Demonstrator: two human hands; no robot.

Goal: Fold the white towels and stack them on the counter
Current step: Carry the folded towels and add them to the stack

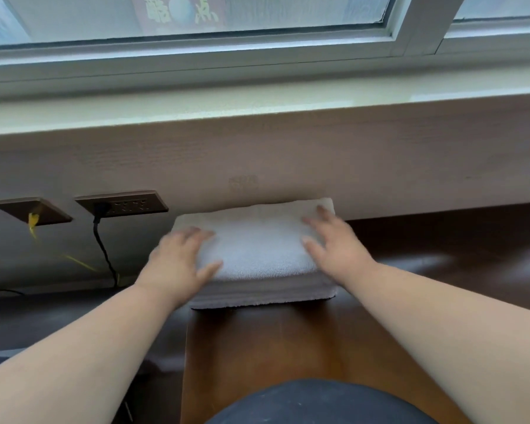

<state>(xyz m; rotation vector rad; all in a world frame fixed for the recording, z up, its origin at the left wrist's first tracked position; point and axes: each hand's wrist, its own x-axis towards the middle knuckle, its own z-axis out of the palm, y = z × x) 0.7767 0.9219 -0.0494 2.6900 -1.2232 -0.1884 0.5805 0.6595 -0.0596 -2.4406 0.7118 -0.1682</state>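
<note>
In the head view, a folded white towel (pixel 257 243) lies on top of a stack of folded towels (pixel 263 293), whose grey-looking lower layers show at the near edge. The stack sits on the dark brown desk (pixel 288 347), pushed back against the pale wood-grain wall panel (pixel 288 154) under the window sill (pixel 257 99).

The left hand (pixel 178 261) rests on the towel's left end with its fingers straight and spread, the thumb lying along the near edge. The right hand (pixel 334 243) lies flat on the right end, fingers likewise extended and pointing towards the far right corner. Neither hand grips the cloth; both press on it with open palms. Both are slightly blurred.

To the left, two brown socket plates are set in the panel: one (pixel 32 211) with a yellow cable (pixel 32 223), the other (pixel 121 205) with a black plug and cord (pixel 103 243) running down to the desk.
</note>
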